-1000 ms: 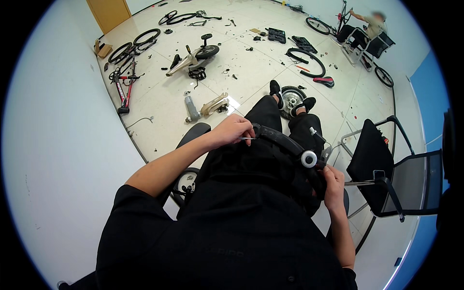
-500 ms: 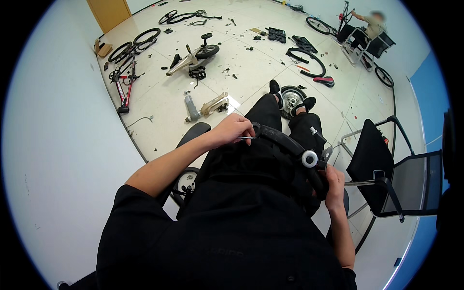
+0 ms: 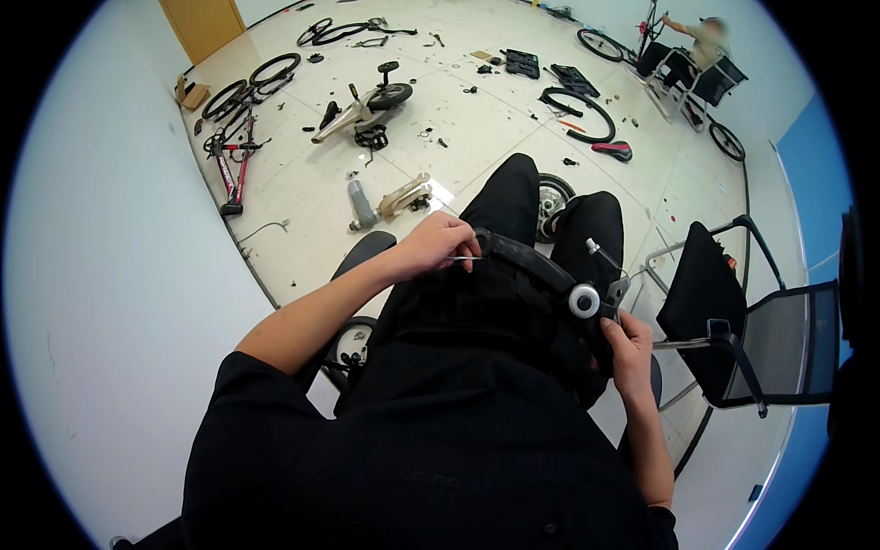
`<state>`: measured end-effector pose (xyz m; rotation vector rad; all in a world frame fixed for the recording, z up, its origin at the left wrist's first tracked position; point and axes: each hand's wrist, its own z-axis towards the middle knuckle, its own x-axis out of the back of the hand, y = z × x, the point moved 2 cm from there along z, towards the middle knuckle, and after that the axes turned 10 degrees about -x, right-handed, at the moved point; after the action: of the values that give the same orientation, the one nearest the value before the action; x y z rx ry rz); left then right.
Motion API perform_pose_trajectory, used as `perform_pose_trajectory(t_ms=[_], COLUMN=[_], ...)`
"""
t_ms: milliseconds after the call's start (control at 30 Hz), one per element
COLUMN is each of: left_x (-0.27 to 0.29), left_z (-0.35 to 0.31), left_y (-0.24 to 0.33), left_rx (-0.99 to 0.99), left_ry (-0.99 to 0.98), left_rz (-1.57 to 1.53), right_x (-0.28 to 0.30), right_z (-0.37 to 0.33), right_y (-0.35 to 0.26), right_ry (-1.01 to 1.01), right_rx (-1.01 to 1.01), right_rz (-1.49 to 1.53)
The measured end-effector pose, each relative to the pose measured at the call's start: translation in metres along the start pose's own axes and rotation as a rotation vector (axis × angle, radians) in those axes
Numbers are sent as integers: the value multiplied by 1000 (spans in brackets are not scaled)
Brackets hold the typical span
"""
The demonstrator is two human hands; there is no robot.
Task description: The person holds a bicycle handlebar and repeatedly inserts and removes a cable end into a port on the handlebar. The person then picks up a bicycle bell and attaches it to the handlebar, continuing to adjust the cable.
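Note:
Across my lap lies a black curved handlebar (image 3: 532, 265). A round silver-and-black bell (image 3: 584, 301) sits toward its right end, beside a brake lever (image 3: 618, 291) with a thin cable. My left hand (image 3: 440, 246) is closed in a pinch at the bar's left end, on a thin metal rod (image 3: 463, 258) whose exact kind I cannot make out. My right hand (image 3: 631, 353) is wrapped round the handlebar's right end just below the bell, thumb on top; its other fingers are partly hidden.
A small wheel (image 3: 553, 203) stands between my legs. A grey-and-beige fork part (image 3: 394, 202), a folding frame (image 3: 362, 115), a red-black frame (image 3: 240, 165) and a saddle (image 3: 612, 151) lie on the floor. An office chair (image 3: 724, 321) stands at right. Another person (image 3: 701, 55) sits at far right.
My knees have come up and my feet have drawn back out of sight, covering part of the wheel. My right thumb has shifted onto the bar. My left hand stays nearly still.

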<state>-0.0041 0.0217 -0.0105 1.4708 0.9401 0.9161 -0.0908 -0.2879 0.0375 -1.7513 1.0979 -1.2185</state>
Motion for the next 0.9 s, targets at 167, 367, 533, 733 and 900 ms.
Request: perform_pose_trajectory(t_ms=[167, 367, 533, 733, 900], left_x=[-1, -1, -4, -6, -8], left_z=[-2, -3, -4, -4, 0], left_y=[5, 4, 1, -1, -4], left_rx=[-10, 44, 205, 344, 387], left_ry=[35, 44, 1, -78, -98], left_rz=[-30, -168, -385, -666, -668], right_x=[2, 4, 4, 2, 3], right_z=[-1, 4, 5, 5, 3], right_y=[4, 9, 6, 10, 15], right_ry=[-72, -27, 10, 10, 22], right_rx=[100, 50, -15, 24, -11], right_rz=[238, 199, 252, 259, 287])
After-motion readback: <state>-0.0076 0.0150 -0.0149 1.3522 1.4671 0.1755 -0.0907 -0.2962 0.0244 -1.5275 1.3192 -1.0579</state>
